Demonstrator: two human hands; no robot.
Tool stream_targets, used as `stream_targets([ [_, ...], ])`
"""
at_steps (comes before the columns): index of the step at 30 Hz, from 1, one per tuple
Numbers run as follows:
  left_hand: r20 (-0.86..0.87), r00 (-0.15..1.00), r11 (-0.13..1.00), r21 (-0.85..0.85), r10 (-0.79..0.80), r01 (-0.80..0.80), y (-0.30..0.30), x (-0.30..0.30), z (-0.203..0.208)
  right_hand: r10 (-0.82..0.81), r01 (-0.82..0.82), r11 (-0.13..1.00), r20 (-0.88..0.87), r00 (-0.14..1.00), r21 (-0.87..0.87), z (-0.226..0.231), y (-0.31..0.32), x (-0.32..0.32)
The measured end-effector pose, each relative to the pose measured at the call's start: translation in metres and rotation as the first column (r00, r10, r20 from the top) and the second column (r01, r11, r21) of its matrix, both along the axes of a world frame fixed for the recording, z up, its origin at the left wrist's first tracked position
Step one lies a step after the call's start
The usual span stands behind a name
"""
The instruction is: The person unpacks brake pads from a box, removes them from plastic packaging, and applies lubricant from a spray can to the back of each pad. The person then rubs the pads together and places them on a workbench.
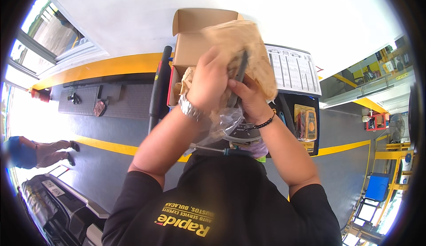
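Crumpled brown packing paper is raised in front of me, its upper edge blurred by motion. My left hand, with a silver watch at the wrist, is closed at the paper's left side; its fingertips are partly hidden. A long, dark grey flat part shows against the paper. My right hand grips this part and the paper beside it, thumb in front. Below both hands hangs a clear plastic bag. Behind them stands an open cardboard box with more brown paper inside.
A printed sheet lies right of the paper. Nearer sits a yellow multimeter in its package. Left of the box is a long black bar-shaped thing. A screwdriver-like tool lies close to my body. Another person stands far left, near a vehicle.
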State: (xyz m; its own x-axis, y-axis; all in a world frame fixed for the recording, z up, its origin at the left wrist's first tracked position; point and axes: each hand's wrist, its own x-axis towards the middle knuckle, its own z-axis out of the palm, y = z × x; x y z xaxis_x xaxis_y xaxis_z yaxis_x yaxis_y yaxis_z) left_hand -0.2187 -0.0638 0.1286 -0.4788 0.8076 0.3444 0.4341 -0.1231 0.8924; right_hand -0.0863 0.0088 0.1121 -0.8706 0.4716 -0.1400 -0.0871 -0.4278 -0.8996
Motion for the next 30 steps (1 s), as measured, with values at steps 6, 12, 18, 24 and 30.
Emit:
stream_targets([
  [6,0.189,0.969,0.956,-0.214,-0.16,0.2,0.009,0.001,0.047,-0.167,0.159,0.985,-0.189,0.968,-0.061,-0.014,0.005,0.018],
  [12,-0.098,0.995,0.99,-0.139,-0.029,0.015,-0.019,0.026,0.019,-0.294,0.259,0.945,-0.175,0.94,-0.199,-0.016,0.007,0.026],
  [18,-0.078,0.977,0.979,-0.021,0.201,-0.203,-0.014,0.028,0.006,-0.235,0.185,0.941,-0.154,0.96,-0.285,-0.016,0.006,0.028],
  [24,-0.444,0.891,0.995,0.063,0.096,-0.076,-0.013,0.01,0.013,-0.146,-0.034,0.898,-0.369,0.918,-0.439,-0.077,0.013,0.021],
  [30,-0.417,0.904,0.995,-0.015,-0.095,0.098,-0.016,0.005,0.042,-0.041,-0.165,0.843,-0.367,0.929,-0.513,-0.058,0.005,0.031],
])
